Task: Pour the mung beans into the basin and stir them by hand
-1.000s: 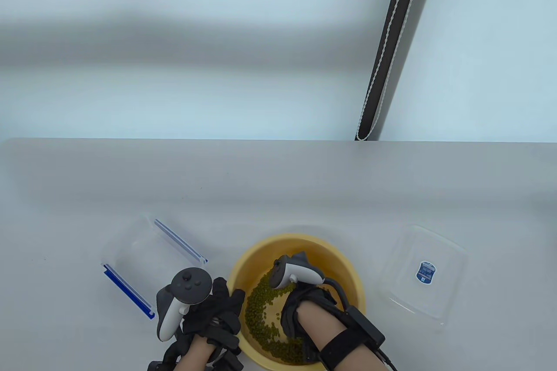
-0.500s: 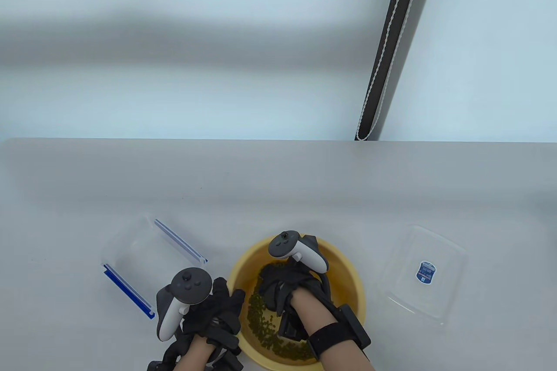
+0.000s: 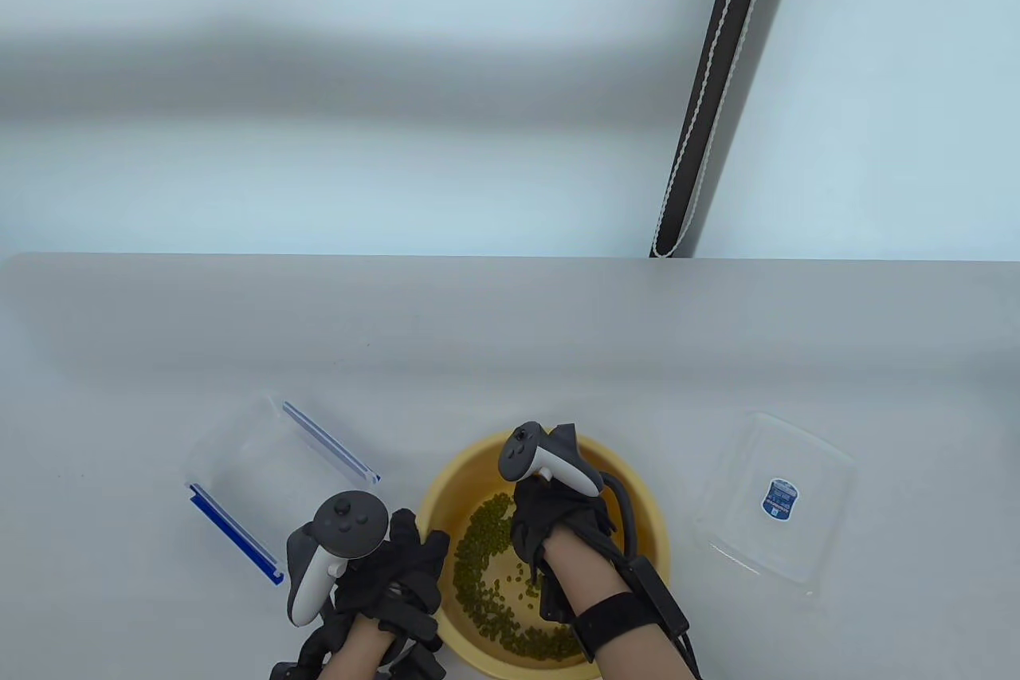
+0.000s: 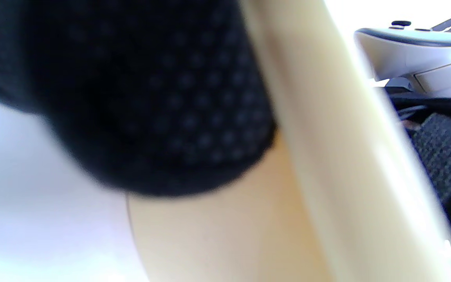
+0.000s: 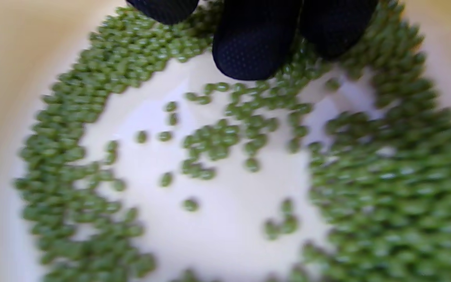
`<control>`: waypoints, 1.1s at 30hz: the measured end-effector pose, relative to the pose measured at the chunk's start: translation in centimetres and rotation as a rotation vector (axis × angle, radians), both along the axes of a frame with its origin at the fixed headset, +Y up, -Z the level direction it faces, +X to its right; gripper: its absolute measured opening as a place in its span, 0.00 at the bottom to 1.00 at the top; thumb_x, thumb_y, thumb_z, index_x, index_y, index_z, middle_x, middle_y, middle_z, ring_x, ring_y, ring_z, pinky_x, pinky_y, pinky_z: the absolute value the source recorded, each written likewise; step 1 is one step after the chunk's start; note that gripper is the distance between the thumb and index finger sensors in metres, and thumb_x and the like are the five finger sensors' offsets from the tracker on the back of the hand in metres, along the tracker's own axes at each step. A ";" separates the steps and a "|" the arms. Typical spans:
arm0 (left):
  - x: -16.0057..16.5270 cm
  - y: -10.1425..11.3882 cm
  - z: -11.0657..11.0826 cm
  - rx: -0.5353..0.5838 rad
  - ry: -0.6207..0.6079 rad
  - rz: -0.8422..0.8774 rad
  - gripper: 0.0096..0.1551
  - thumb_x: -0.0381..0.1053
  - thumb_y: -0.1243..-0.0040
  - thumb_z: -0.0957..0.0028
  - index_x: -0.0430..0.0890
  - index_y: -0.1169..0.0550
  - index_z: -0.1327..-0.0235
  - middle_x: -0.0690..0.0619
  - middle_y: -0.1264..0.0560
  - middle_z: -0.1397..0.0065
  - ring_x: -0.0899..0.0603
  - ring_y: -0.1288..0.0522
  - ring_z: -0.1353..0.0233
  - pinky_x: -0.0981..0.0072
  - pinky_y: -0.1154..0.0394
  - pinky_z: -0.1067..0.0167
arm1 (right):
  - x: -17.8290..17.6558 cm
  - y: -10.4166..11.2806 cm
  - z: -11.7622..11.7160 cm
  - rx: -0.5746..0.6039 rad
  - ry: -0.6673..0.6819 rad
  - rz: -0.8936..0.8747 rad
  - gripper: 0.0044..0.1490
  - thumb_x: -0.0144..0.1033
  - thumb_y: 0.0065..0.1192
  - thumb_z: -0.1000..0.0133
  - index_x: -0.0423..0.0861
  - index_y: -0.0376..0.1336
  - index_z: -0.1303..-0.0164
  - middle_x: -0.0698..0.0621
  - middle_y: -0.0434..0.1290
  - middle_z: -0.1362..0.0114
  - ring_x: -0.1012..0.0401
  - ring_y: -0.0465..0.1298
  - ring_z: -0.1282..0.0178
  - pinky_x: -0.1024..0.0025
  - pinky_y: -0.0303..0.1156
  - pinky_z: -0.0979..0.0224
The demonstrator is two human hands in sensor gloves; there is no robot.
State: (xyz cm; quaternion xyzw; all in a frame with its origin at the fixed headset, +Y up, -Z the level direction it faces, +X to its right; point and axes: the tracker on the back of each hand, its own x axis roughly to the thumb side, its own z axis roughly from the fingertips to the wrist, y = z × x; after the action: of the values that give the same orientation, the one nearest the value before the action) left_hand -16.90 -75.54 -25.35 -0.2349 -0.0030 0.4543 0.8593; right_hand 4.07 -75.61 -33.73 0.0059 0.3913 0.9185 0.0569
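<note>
A yellow basin (image 3: 456, 465) sits near the table's front edge with green mung beans (image 3: 484, 532) spread over its floor. My right hand (image 3: 550, 528) reaches down inside it, on the right half. In the right wrist view its gloved fingertips (image 5: 253, 47) hang straight down and touch the beans (image 5: 386, 188), which ring a bare patch of the basin floor (image 5: 217, 235). My left hand (image 3: 398, 576) holds the basin's left rim. In the left wrist view the glove (image 4: 151, 98) lies against the basin's outer wall (image 4: 217, 235).
An empty clear container with blue clips (image 3: 263, 465) stands left of the basin. Its clear lid with a blue label (image 3: 777, 501) lies to the right. A dark strap (image 3: 709, 82) hangs behind the table's far edge.
My right hand swept from the basin's near side to its far side and then rightwards, pushing the beans into a new arc. The left hand has stayed on the rim.
</note>
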 end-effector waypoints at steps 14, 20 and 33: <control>0.0 0.0 0.0 -0.002 0.007 -0.001 0.44 0.54 0.58 0.39 0.21 0.54 0.35 0.42 0.16 0.77 0.56 0.13 0.89 0.57 0.12 0.72 | -1.6 -2.1 3.7 -0.301 0.119 0.025 0.30 0.31 0.59 0.47 0.15 0.66 0.60 0.16 0.74 0.64 0.47 0.87 0.68 0.44 0.81 0.65; 0.0 0.0 0.0 0.000 0.006 -0.004 0.44 0.54 0.58 0.39 0.21 0.54 0.35 0.42 0.16 0.77 0.56 0.13 0.89 0.57 0.12 0.72 | -4.3 -2.7 4.4 -0.505 0.109 -0.319 0.29 0.33 0.58 0.47 0.24 0.61 0.47 0.29 0.74 0.52 0.55 0.85 0.58 0.47 0.78 0.50; 0.0 -0.1 0.0 -0.003 0.002 0.005 0.44 0.54 0.58 0.39 0.21 0.54 0.35 0.42 0.16 0.77 0.56 0.13 0.89 0.57 0.12 0.72 | -1.0 -0.5 0.3 -0.098 -0.065 -0.272 0.38 0.34 0.49 0.40 0.42 0.34 0.31 0.39 0.46 0.29 0.58 0.72 0.38 0.49 0.67 0.33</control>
State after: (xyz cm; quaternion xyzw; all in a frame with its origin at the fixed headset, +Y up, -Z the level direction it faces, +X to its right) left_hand -16.85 -75.59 -25.34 -0.2358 -0.0022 0.4564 0.8579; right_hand 3.08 -76.09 -33.42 0.0263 0.4292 0.8818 0.1935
